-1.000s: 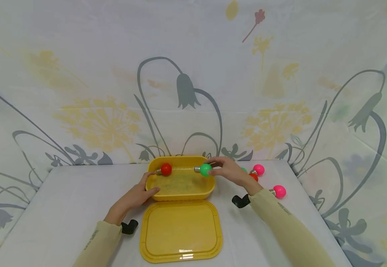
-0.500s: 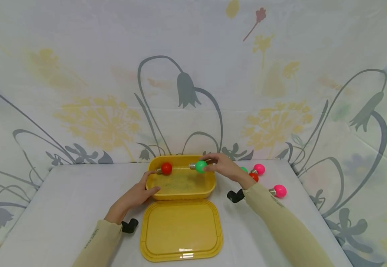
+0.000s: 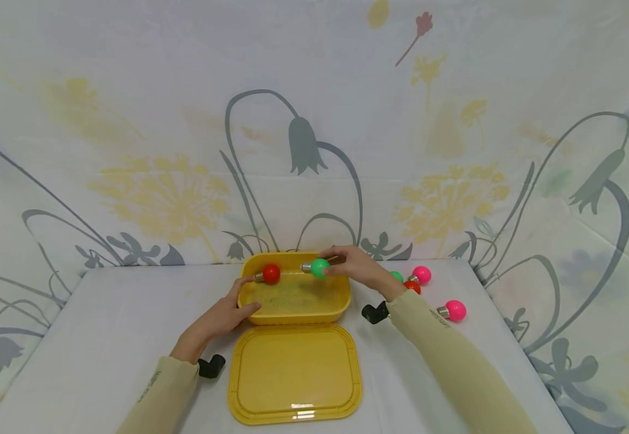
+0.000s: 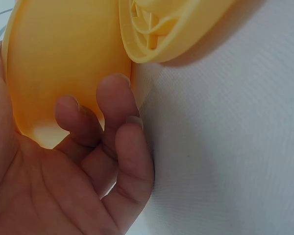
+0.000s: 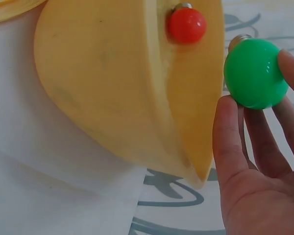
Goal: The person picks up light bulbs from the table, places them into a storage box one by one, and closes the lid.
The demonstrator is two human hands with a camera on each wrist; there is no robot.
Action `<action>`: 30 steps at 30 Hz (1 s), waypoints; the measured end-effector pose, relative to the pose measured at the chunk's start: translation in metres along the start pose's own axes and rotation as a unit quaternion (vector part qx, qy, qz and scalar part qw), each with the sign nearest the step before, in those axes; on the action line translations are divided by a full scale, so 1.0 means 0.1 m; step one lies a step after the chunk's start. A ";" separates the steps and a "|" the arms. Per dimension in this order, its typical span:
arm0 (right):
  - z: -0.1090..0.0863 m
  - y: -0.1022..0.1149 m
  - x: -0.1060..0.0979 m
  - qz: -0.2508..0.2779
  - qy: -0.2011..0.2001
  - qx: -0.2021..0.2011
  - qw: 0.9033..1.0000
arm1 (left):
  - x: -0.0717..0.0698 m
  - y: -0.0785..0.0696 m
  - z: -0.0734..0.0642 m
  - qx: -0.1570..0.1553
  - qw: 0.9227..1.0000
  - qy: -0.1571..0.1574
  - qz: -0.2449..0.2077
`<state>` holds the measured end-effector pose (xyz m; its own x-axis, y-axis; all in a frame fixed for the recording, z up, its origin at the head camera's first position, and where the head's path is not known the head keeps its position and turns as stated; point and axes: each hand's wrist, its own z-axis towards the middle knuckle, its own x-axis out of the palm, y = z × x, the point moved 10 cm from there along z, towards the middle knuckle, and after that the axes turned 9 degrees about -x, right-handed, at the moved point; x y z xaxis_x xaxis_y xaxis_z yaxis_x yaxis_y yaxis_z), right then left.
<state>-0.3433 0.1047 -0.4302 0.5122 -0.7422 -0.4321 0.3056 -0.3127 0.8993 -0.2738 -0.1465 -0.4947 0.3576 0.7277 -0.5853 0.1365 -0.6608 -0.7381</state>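
A green light bulb [image 3: 319,268] with a silver screw base is pinched by the fingertips of my right hand [image 3: 359,266]. It overlaps the back right of a yellow plastic box [image 3: 287,302], its base pointing left. In the right wrist view, the green bulb [image 5: 256,73] sits between thumb and fingers, beside the box wall [image 5: 103,88]. Inside the box, a red bulb [image 3: 271,273] lies at the back left. My left hand [image 3: 224,312] grips the box's left end, the thumb at the front left rim. Curled fingers [image 4: 118,100] show against the box's outside in the left wrist view.
A flat yellow lid [image 3: 295,374] lies in front of the box. To the right lie two pink bulbs, one farther back [image 3: 421,275] and one nearer [image 3: 457,310], a red bulb [image 3: 413,287] and a partly hidden green bulb [image 3: 397,276]. Patterned cloth [image 3: 184,120] hangs behind the table.
My right hand has moved left and slightly toward the back with the green bulb, farther over the box. My left hand has stayed at the box's left end.
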 end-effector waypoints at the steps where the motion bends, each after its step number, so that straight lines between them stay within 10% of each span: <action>1: 0.01 0.01 0.01 -0.002 0.002 -0.001 1.000 | 0.00 0.00 0.00 0.000 1.000 -0.001 0.000; 30: 0.34 0.06 0.19 -0.038 0.046 0.011 0.998 | 0.02 0.04 0.02 -0.013 1.000 0.011 -0.010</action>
<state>-0.3592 0.0685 -0.4302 0.5603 -0.6580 -0.5031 0.3288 -0.3808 0.8642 -0.2745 -0.1474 -0.4988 0.3740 0.7371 -0.5629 0.1686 -0.6508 -0.7403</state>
